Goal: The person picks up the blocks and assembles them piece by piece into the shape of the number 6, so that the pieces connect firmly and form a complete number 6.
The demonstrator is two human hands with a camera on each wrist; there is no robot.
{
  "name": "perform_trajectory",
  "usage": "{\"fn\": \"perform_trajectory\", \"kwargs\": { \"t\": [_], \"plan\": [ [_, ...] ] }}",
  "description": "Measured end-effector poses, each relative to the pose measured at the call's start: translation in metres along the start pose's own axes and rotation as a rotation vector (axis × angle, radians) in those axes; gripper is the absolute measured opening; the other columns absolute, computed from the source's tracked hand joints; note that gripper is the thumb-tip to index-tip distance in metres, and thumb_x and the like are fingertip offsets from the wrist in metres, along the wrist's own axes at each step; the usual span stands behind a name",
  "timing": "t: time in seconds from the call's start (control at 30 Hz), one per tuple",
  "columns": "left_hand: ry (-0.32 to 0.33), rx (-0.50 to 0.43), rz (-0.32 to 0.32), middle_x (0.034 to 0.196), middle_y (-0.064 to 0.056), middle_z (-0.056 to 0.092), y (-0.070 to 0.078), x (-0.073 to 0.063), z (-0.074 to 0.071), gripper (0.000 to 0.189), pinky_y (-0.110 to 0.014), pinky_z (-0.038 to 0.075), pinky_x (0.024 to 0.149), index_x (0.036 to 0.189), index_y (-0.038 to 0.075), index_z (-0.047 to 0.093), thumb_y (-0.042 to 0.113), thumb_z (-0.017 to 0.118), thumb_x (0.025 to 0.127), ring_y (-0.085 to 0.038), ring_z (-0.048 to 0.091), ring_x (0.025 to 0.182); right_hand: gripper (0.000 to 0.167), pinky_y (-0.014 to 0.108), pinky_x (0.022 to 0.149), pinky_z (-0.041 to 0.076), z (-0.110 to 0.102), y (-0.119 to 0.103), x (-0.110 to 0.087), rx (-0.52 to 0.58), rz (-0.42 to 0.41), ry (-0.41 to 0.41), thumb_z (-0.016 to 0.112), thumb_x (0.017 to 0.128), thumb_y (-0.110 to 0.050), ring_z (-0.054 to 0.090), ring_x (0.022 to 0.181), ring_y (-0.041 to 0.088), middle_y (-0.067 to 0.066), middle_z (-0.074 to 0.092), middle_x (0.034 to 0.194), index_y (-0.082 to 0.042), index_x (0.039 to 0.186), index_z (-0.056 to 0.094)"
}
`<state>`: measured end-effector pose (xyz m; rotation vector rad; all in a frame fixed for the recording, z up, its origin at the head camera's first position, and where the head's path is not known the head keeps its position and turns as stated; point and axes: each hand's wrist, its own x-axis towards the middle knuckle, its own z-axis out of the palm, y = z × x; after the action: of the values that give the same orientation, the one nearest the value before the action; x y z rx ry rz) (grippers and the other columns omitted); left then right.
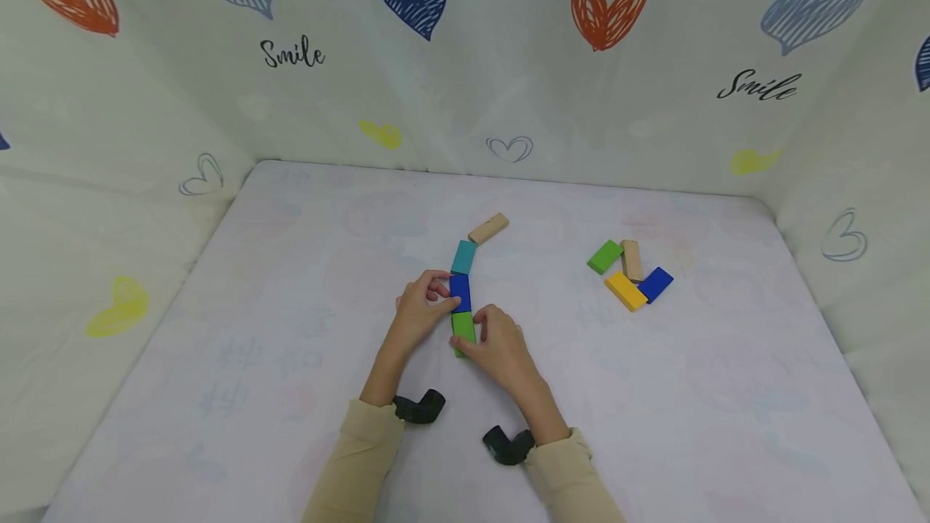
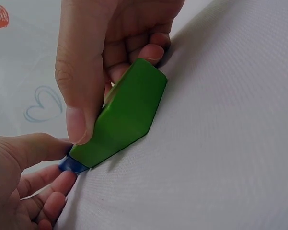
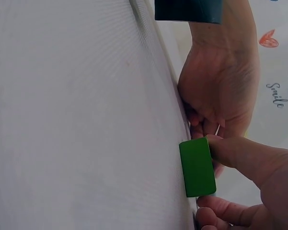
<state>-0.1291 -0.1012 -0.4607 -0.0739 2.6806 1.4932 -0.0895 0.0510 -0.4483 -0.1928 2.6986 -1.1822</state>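
A row of end-to-end blocks runs toward the person in the head view: a natural wood block (image 1: pixel 489 228), a teal block (image 1: pixel 464 257), a blue block (image 1: pixel 461 289) and a green block (image 1: pixel 463 328). Thumb and fingers of my left hand (image 1: pixel 417 313) hold the blue block by its sides. My right hand (image 1: pixel 503 349) pinches the nearest one, the green block, between thumb and fingers. In the left wrist view, the green block (image 2: pixel 124 110) lies against the end of the blue block (image 2: pixel 73 165). The right wrist view shows the green block's end face (image 3: pixel 198 167).
To the right sits a loose group: a green block (image 1: pixel 605 257), a wood block (image 1: pixel 632 260), a yellow block (image 1: pixel 626 291) and a blue block (image 1: pixel 656 285). The white-covered table (image 1: pixel 327 240) meets a cloth backdrop (image 1: pixel 465 79) printed with hearts. Dark wrist cameras are strapped on both wrists.
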Motion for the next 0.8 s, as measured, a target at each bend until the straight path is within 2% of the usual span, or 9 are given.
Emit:
{"fn": "perform_trajectory", "kwargs": {
  "t": [0.8],
  "plan": [
    [-0.004,0.0,0.009,0.092,-0.007,0.06,-0.0015,0.0007,-0.0006,0.04,-0.043,0.025,0.087,0.12,0.01,0.056,0.019,0.067,0.083,-0.022,0.048,0.09,0.041,0.023,0.054,0.032,-0.0028,0.0031,0.0005,0.048,-0.006,-0.038,0.072,0.079,-0.027,0.041,0.063,0.012,0.002,0.047,0.072,-0.002,0.106,0.055]
  ]
}}
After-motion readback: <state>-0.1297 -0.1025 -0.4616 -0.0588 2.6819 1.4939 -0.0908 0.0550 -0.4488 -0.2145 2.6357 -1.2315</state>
